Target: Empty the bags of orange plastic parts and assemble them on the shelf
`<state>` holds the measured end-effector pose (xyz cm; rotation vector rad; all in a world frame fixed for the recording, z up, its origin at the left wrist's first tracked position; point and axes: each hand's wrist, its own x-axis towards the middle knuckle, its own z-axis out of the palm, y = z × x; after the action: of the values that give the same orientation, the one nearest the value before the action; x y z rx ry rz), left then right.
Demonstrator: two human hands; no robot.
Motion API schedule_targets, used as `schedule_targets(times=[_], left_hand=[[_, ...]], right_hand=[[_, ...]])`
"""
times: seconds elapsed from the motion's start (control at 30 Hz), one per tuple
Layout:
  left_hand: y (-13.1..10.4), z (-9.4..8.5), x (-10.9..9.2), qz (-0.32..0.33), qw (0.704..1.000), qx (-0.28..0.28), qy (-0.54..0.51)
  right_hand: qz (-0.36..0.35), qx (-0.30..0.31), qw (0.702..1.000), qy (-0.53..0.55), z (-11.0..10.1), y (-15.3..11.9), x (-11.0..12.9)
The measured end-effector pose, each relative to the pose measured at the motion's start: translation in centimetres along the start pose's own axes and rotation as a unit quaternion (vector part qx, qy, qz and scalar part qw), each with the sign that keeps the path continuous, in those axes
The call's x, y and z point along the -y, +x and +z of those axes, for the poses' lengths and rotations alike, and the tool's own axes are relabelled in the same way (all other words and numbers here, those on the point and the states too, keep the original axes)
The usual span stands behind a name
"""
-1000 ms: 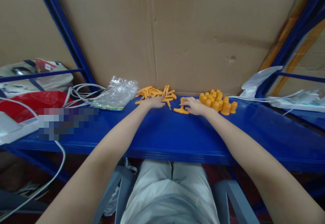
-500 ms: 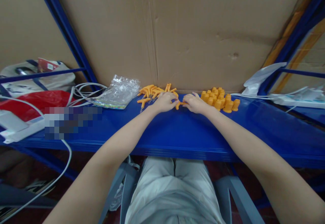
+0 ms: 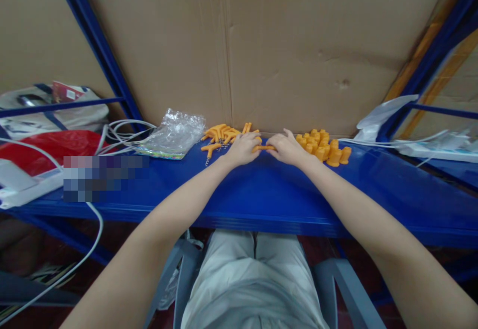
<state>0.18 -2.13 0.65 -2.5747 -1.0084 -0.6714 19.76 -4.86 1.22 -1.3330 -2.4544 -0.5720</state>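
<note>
An orange corkscrew (image 3: 266, 148) is held just above the blue tabletop, spanning the gap between my hands, with its ends covered by fingers. My left hand (image 3: 243, 150) is closed on its left end. The fingers of my right hand (image 3: 287, 149) pinch its right end. Behind and left of my left hand lies a pile of orange T-handled corkscrews (image 3: 220, 131) with metal spirals. One loose corkscrew (image 3: 211, 148) lies in front of the pile, its spiral pointing toward me. Several orange flared sleeves (image 3: 321, 145) stand grouped just right of my right hand.
A clear plastic bag (image 3: 175, 132) lies left of the pile, beside white cables (image 3: 127, 137). At far left are a red bag (image 3: 48, 150) and a white power strip (image 3: 33, 189). A cardboard sheet (image 3: 280, 50) backs the blue table (image 3: 261, 194); blue posts stand either side.
The corkscrew between my hands has turned; its forked handle showed before, and now only a straight bar shows. Both hands remain close together in nearly the same place.
</note>
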Motion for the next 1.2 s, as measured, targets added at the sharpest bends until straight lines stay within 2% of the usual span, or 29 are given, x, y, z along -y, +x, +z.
schedule_targets(times=[0.3, 0.73, 0.97, 1.1, 1.2], left_hand=[[0.1, 0.6, 0.3, -0.023, 0.999, 0.022, -0.01], [0.2, 0.8, 0.6, -0.014, 0.997, 0.03, -0.069], [0.5, 0.7, 0.7, -0.048, 0.994, 0.016, -0.099], [0.7, 0.4, 1.0, -0.091, 0.985, 0.041, -0.141], [0.7, 0.0, 1.1, -0.122, 0.966, 0.068, -0.216]], right_hand=[[0.051, 0.051, 0.997, 0.016, -0.1, -0.1, 0.0], [0.013, 0.007, 1.0, -0.01, 0.7, 0.0, -0.7], [0.012, 0.011, 1.0, -0.022, -0.4, 0.1, 0.5], [-0.011, -0.01, 0.999, -0.029, -0.2, 0.1, 0.5], [-0.03, -0.024, 0.998, -0.046, -0.2, 0.2, 0.4]])
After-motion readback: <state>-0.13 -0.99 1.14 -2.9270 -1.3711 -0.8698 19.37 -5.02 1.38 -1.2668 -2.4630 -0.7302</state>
